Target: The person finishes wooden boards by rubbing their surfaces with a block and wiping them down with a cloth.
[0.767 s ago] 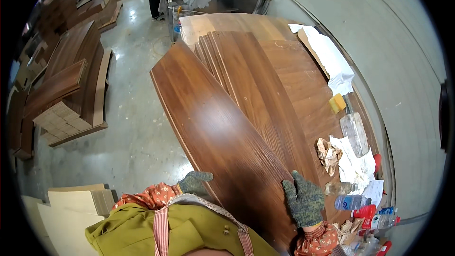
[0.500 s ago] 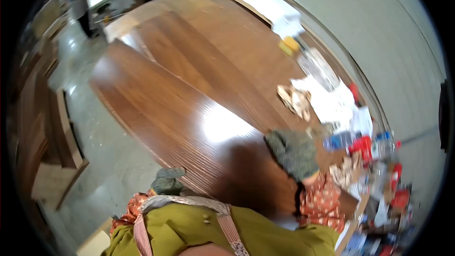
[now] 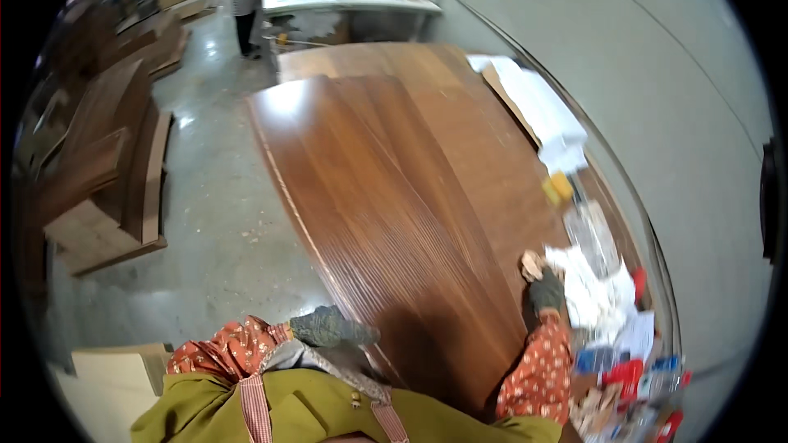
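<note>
A long, glossy brown wood-grain board point(image 3: 353, 189) lies on the worktable, with another similar board point(image 3: 419, 139) beside it. My right hand point(image 3: 546, 290), in a dark grey-green knit glove, reaches past the boards' right side. Its fingers close on a crumpled tan wad point(image 3: 532, 264); whether this is paper or cloth I cannot tell. At the near left edge of the front board is my left hand point(image 3: 332, 328), gloved alike, its fingers stretched out toward the right with the tips at the edge. Nothing shows in it.
White paper point(image 3: 579, 279), a clear plastic container point(image 3: 593, 238), a yellow sponge-like block point(image 3: 557, 189) and bottles point(image 3: 661, 381) line the table's right side by the wall. Stacked brown panels point(image 3: 123, 172) stand on the floor at left. Far off, a person point(image 3: 240, 0) stands near a white table point(image 3: 353, 2).
My right hand has left the board and reached right and forward, taking hold of the tan wad. My left hand stays near the board's edge, fingers now extended. The view has turned left.
</note>
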The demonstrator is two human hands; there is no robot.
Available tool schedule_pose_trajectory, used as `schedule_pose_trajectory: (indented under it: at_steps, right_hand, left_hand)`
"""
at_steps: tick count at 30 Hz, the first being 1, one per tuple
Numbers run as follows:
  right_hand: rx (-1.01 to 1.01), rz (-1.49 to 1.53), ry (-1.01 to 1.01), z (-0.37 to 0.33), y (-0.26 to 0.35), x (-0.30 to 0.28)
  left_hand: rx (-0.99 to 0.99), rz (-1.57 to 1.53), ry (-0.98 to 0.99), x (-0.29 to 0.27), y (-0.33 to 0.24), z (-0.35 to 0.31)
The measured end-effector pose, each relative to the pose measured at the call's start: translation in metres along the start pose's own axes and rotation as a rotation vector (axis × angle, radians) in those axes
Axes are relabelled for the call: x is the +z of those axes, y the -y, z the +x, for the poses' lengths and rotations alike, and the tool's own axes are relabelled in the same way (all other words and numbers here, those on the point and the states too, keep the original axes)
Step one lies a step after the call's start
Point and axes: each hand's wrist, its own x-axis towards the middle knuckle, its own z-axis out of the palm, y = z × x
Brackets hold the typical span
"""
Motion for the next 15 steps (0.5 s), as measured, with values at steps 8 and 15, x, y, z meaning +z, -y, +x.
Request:
schedule_pose_trajectory:
  at_steps: [8, 15]
  right_hand:
    - [-0.141, 0.937, 0.146, -0.057, 0.168, -0.144]
    - [-0.594, 0.471, 0.117, -0.035, 0.248, -0.058]
  left_hand:
    - [-0.067, -1.522, -0.006, -0.127, 0.003, 0.048]
    - [-0.179, -1.228, -0.053, -0.146, 0.026, 0.091]
